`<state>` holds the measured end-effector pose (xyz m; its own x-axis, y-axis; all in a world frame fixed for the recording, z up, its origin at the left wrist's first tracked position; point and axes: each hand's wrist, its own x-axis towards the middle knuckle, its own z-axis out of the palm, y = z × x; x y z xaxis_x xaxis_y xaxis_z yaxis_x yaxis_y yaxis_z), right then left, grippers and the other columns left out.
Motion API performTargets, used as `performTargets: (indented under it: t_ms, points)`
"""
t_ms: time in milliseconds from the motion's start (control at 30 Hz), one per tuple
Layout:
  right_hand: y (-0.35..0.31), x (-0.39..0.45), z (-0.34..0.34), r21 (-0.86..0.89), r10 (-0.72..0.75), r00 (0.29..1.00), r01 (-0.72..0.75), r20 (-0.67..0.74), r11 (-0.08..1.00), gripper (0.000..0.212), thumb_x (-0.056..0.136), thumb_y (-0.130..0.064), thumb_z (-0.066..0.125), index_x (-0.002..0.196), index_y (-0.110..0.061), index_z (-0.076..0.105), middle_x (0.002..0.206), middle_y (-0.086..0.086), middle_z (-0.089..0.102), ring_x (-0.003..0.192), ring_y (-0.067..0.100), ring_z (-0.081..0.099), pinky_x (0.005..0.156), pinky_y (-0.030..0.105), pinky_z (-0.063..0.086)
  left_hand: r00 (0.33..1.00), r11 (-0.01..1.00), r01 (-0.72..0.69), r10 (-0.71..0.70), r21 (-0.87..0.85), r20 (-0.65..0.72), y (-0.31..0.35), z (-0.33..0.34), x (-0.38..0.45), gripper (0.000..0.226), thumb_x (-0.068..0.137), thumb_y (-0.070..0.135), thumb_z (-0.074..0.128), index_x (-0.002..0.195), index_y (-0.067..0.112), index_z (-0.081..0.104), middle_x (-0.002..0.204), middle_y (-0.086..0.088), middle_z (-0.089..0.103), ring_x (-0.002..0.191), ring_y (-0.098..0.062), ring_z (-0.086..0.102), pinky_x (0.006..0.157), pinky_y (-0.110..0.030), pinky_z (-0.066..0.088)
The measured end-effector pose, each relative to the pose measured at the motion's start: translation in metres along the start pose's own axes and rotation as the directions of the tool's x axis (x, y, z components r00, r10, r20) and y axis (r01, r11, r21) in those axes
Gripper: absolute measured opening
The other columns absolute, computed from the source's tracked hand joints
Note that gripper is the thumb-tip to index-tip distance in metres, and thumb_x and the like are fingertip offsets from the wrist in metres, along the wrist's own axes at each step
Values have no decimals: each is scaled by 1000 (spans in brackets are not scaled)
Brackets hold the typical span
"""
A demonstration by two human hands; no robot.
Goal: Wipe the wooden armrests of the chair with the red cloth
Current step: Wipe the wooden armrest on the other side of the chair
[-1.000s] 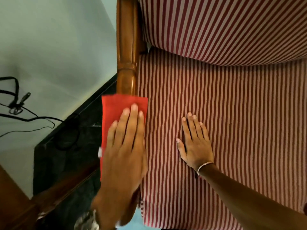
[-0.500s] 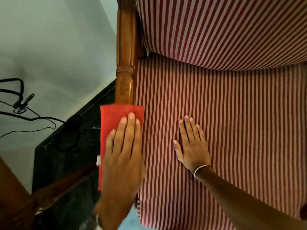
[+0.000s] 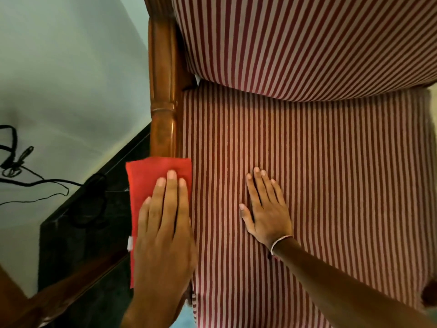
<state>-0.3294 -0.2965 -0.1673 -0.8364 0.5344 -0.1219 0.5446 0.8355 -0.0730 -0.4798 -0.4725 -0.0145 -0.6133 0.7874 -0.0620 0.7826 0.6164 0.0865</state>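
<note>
Red cloth [image 3: 151,176] pressed on wooden armrest [image 3: 163,95]
It is pinned beneath the flat, extended fingers of the left hand [image 3: 165,235]; the right hand [image 3: 267,214] is laid open-fingered on the striped seat [image 3: 331,185].

Red cloth [image 3: 151,183] hides armrest's [image 3: 163,95] near end.

Home: striped upholstered armchair [image 3: 295,150]

Red cloth [image 3: 151,185]: plain bright red, with a small white tag at its left edge.
Armrest [image 3: 163,102]: glossy orange-brown wood.
Seat cushion [image 3: 331,185]: narrow stripes, dark red and pale pink, running near to far.
Back cushion [image 3: 295,43]: same red and pink stripes.
Wall [image 3: 66,79], far left: pale grey-green.
Cables [image 3: 21,174], left: black.
Floor [image 3: 78,233]: black, mottled.
Wristband [image 3: 280,241]: white.
</note>
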Motion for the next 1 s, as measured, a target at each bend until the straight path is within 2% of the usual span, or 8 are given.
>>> performTargets:
  t_ms: [100,200,300,467,567,733,900,1000]
  points:
    - [-2,3,2,-7,1,1000,-1,-8,1000,69,104,-51,24,160,-11,22,170,13,18,159,26,15,129,45,17,998,999,-26,28,31,-49,-2,-10,73,68,103,22,46,161,5,16,171,-16,12,159,-31,8,128,-48,10]
    - [-3,7,1,11,-3,1000,3,1,1000,69,105,-51,24,160,-11,21,170,13,17,159,26,14,130,44,13,996,1000,15,-13,24,-90,-8,-18,156,70,105,21,39,163,7,3,173,-14,2,160,-29,2,130,-46,7]
    - [1,3,-3,9,-16,1000,16,10,1000,69,105,-51,23,160,-10,22,170,13,18,159,27,15,130,45,14,995,998,53,-54,-17,-86,-5,-15,136,71,105,18,41,163,7,1,173,-14,0,160,-28,0,131,-47,8]
    - [1,1,3,-9,-23,1000,23,-6,1000,70,105,-51,21,161,-10,20,170,14,17,160,27,13,130,45,14,1000,999,25,-24,-27,18,5,-2,7,70,100,22,46,161,3,17,171,-16,10,159,-29,4,130,-43,0]
    - [0,2,4,-9,-24,1000,24,-4,1000,70,105,-51,22,161,-10,19,171,14,16,160,27,12,130,46,14,1000,999,-7,7,39,11,-1,-4,28,70,99,22,49,160,3,21,169,-16,14,157,-28,8,129,-45,7]
    - [-2,3,-6,2,-9,1000,9,24,1000,70,104,-52,24,160,-10,23,170,13,17,160,27,14,128,48,21,998,997,49,-50,-53,-29,-8,-14,113,66,106,23,37,163,6,7,172,-14,3,160,-28,2,130,-46,7]
    - [-10,5,-30,141,10,999,-17,50,990,69,104,-48,38,159,-9,27,170,13,19,159,27,16,128,50,25,998,982,-3,-9,-190,-65,-10,-12,79,60,107,23,37,159,0,21,169,-18,16,158,-31,12,129,-47,11]
    - [-30,12,-54,480,118,988,-149,95,864,62,104,-46,45,154,-12,40,169,9,25,158,18,18,129,41,21,992,888,64,-106,-455,-66,-12,-15,43,55,107,25,34,159,7,26,170,-9,17,159,-21,15,129,-38,18]
